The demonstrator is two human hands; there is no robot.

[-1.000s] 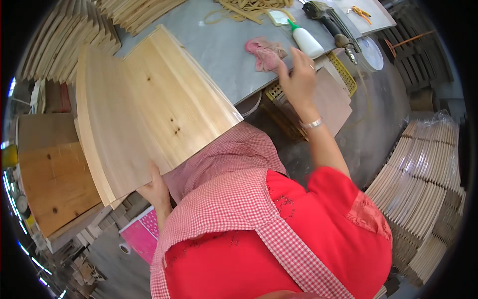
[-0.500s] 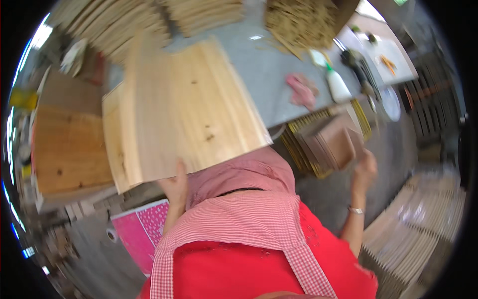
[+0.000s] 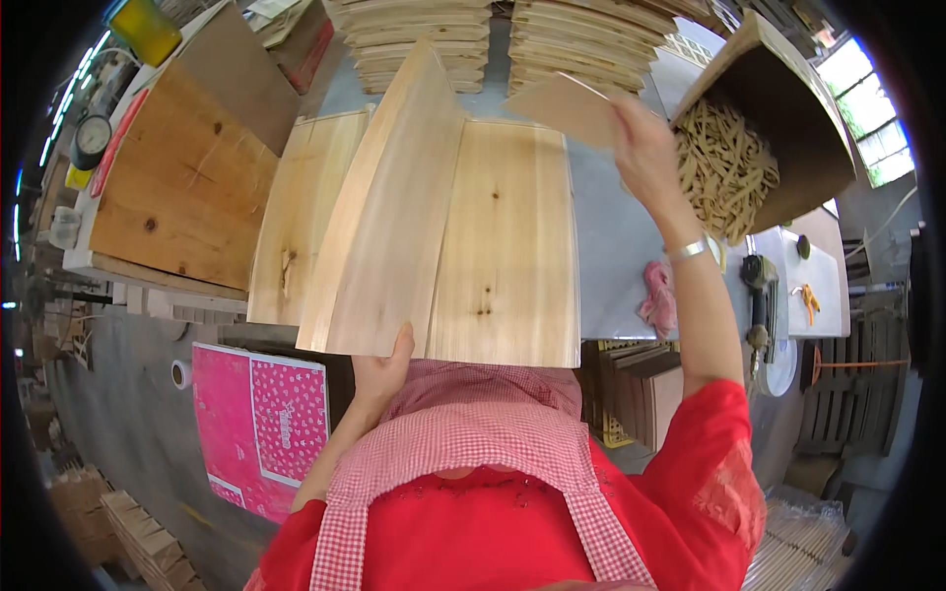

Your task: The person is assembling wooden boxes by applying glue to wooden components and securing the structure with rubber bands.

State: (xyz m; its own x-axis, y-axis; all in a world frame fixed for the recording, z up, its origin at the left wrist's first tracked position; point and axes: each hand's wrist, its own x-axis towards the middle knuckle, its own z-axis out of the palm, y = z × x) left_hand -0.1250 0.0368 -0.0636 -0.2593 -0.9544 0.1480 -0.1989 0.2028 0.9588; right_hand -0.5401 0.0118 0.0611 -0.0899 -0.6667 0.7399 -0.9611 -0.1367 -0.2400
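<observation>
My left hand (image 3: pixel 382 372) grips the near edge of a pale wooden panel (image 3: pixel 394 227), thumb on its face. That panel stands tilted up on the table between two others: a knotty panel (image 3: pixel 507 236) lying flat to its right and another knotty panel (image 3: pixel 301 222) on its left. Raised over the far right of the panels, my right hand (image 3: pixel 645 153) pinches a thin brown board (image 3: pixel 567 108) by its right end. Part of the board's outline is hidden by my fingers.
Stacks of wooden panels (image 3: pixel 581 44) stand at the back of the grey table (image 3: pixel 616 256). A cardboard box (image 3: pixel 808 128) holds wood strips (image 3: pixel 729 163). Pink cloth (image 3: pixel 658 298) lies near the table edge. Brown boards (image 3: pixel 645 389) stand below it. A large wooden box (image 3: pixel 177 187) is at left.
My right hand has risen from beside the brown boards below the table to above the panels, carrying a thin board. The view has turned; my left hand still holds its panel.
</observation>
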